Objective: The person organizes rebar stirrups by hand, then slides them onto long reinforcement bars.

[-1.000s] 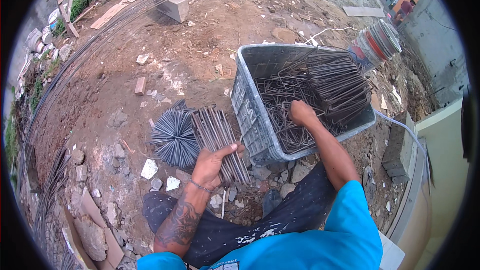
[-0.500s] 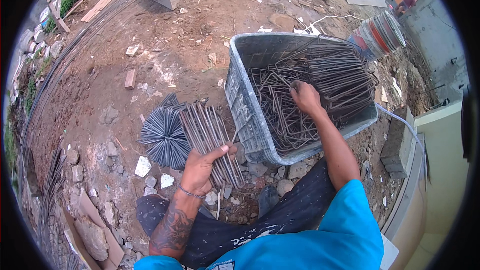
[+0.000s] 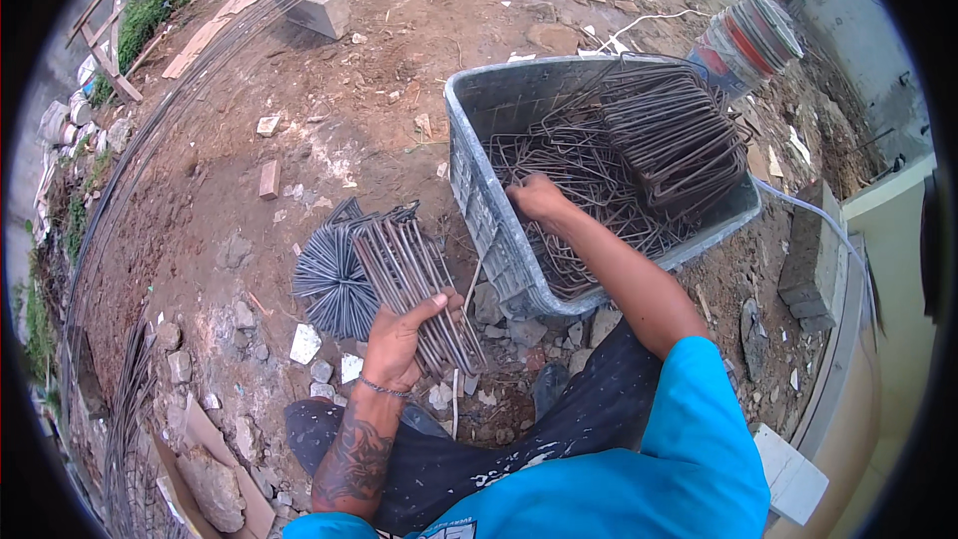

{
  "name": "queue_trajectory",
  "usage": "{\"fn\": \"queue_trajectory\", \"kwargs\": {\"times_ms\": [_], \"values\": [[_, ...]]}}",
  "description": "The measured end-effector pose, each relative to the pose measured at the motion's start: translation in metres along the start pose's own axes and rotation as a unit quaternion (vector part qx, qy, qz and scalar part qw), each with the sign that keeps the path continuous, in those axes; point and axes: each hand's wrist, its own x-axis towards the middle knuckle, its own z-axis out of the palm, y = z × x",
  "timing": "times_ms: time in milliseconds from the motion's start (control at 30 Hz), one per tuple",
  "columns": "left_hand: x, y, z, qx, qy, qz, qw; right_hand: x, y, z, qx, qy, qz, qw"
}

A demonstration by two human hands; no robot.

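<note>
My left hand (image 3: 401,334) is closed round a bundle of bent steel stirrups (image 3: 407,265), its thumb across the rods. Just behind them, a round fan of grey steel rods (image 3: 334,265) rests on the dirt. To the right stands a large grey plastic tub (image 3: 489,225) holding a tangle of loose stirrups (image 3: 599,230) and, at its right side, a neatly stacked bundle of stirrups (image 3: 674,140). Inside the tub's left side, my right hand (image 3: 539,200) has its fingers curled down among the loose stirrups. Its fingertips are hidden, so what they grip cannot be made out.
A paint-stained bucket (image 3: 748,45) stands beyond the tub. Concrete blocks (image 3: 813,260) lie at the right, by a pale wall. A brick piece (image 3: 269,180), a block (image 3: 319,13) and rubble dot the dirt. Long steel bars (image 3: 150,130) curve along the left.
My right hand has moved left, from the middle of the tub toward its left wall. My left hand still holds its bundle, and the whole view has shifted slightly.
</note>
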Motion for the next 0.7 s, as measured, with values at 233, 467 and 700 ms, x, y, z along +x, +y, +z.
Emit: {"fn": "queue_trajectory", "kwargs": {"times_ms": [233,467,700], "values": [[-0.005,0.003,0.004,-0.001,-0.016,-0.010,1.000,-0.073,-0.052,-0.085,0.328,0.003,-0.115,0.938],[-0.007,0.008,0.006,-0.007,-0.063,0.021,0.998,-0.120,-0.062,-0.095,0.426,-0.016,-0.263,0.865],[-0.015,0.015,0.014,-0.030,-0.102,0.055,0.993,-0.139,-0.068,-0.093,0.434,-0.032,-0.288,0.853]]}}
